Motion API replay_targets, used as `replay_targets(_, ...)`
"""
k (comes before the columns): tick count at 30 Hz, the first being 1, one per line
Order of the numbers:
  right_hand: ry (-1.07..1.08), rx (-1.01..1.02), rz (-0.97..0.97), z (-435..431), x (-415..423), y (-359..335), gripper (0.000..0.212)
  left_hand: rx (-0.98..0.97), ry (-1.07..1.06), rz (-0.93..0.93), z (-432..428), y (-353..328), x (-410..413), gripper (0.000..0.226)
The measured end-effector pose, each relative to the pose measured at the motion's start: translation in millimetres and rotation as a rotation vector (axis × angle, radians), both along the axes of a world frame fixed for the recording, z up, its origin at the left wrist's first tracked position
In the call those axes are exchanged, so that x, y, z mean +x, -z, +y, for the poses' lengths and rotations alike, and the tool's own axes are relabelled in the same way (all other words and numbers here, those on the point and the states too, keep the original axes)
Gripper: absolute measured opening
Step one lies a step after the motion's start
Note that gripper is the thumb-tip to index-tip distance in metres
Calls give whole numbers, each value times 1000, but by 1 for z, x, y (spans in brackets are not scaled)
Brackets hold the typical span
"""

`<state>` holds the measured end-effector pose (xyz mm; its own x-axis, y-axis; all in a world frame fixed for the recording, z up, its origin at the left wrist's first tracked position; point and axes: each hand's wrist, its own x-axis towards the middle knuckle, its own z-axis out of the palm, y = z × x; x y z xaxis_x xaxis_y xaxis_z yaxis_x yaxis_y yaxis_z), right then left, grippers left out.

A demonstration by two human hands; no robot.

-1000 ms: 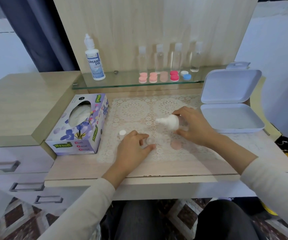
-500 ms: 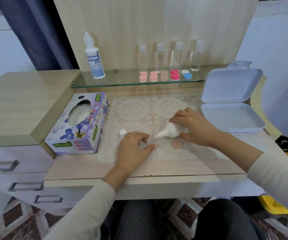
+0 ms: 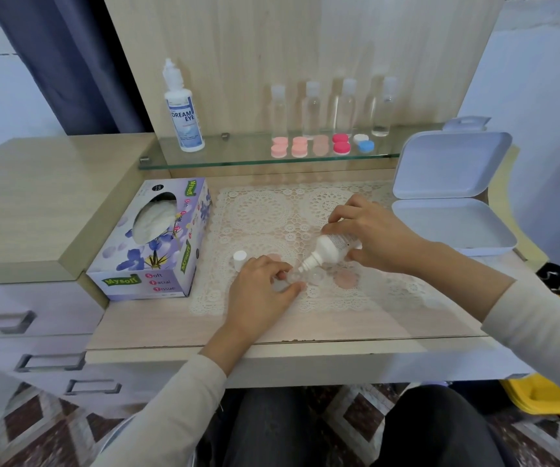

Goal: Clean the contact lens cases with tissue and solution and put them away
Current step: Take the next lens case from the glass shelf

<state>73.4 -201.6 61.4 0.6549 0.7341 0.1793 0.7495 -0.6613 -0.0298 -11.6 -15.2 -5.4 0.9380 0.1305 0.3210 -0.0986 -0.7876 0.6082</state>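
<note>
A clear contact lens case (image 3: 312, 275) lies on the lace mat (image 3: 265, 214). My left hand (image 3: 260, 289) pinches its left well between thumb and fingers. My right hand (image 3: 369, 235) grips a small white solution bottle (image 3: 331, 249), tilted with its nozzle down over the left well. The bottle's white cap (image 3: 240, 259) stands to the left of my left hand. A pale pink lid (image 3: 346, 279) lies on the mat right of the case. A tissue box (image 3: 157, 241) sits at the left.
An open white plastic box (image 3: 454, 227) sits at the right. On the glass shelf (image 3: 238, 156) stand a large Dream Eye solution bottle (image 3: 184, 109), several clear bottles (image 3: 329, 109), and several pink, red and blue lens cases (image 3: 319, 144). Drawers are at the lower left.
My right hand has tipped the small bottle from nearly level to nozzle-down and lowered it onto the case. My left hand has stayed on the case.
</note>
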Motion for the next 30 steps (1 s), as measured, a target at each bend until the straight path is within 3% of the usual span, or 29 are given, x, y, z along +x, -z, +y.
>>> replay_targets(24,60,-76,42,2,-4,-5,50,-21,2,2,0,0,-1,26)
replay_targets(30,74,-7,59,-7,-3,-2,51,-41,-2,7,0,0,-2,27)
